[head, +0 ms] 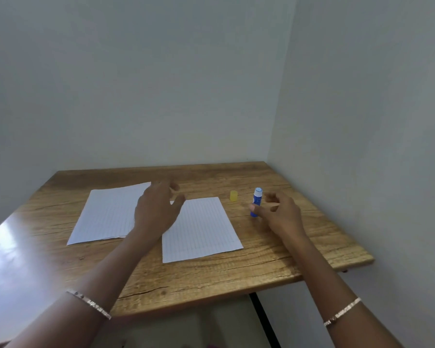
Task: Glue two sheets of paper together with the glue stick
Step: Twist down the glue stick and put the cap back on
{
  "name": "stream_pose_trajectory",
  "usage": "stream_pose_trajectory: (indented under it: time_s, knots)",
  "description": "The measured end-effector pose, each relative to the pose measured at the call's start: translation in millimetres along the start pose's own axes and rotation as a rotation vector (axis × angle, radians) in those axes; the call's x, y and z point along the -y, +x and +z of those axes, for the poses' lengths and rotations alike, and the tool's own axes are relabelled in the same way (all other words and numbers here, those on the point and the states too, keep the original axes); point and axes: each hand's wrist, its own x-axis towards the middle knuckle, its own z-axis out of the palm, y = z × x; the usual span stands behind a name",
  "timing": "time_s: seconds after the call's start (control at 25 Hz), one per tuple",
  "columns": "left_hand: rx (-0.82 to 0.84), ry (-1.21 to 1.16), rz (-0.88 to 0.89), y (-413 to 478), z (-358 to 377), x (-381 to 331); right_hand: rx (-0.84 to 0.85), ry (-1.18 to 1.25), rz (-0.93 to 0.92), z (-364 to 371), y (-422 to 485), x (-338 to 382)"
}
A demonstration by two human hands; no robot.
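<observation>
Forearms: both reach in from the near edge, each with a thin bracelet, left bracelet (88, 304) and right bracelet (342, 313).
Tabletop (199, 280): wood grain, tucked into a corner of two pale walls; bare wood runs along the near edge in front of both sheets.
Left sheet (106, 214): lined paper, lying flat, its right edge hidden under the left hand.
Right sheet (201, 229): lined paper, flat, just beside the left sheet with a narrow strip of wood between them; near corners well inside the tabletop edge.
Left hand (156, 209): hovers above the gap between the sheets, fingers spread, grip apart, holding nothing.
Glue stick (256, 202): blue, upright, uncapped, on bare wood right of the right sheet.
Cap (233, 195): yellow, standing alone just left of the glue stick, apart from it.
Right hand (279, 212): beside the glue stick, thumb tip in front of the tube's lower part, fingers curled but not closed round it; contact unclear through the blur.
Open room: clear wood behind the sheets up to the far wall.
</observation>
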Motion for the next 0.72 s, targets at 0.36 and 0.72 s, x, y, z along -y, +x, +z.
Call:
stream_pose_trajectory:
  time_s: [0.36,0.72]
  knots:
    - [0.221,-0.476,0.11,4,20,-31,0.326,0.289,-0.114,25,13,26]
    - [0.487,-1.048,-0.161,9,11,-26,0.814,0.858,0.182,58,2,43]
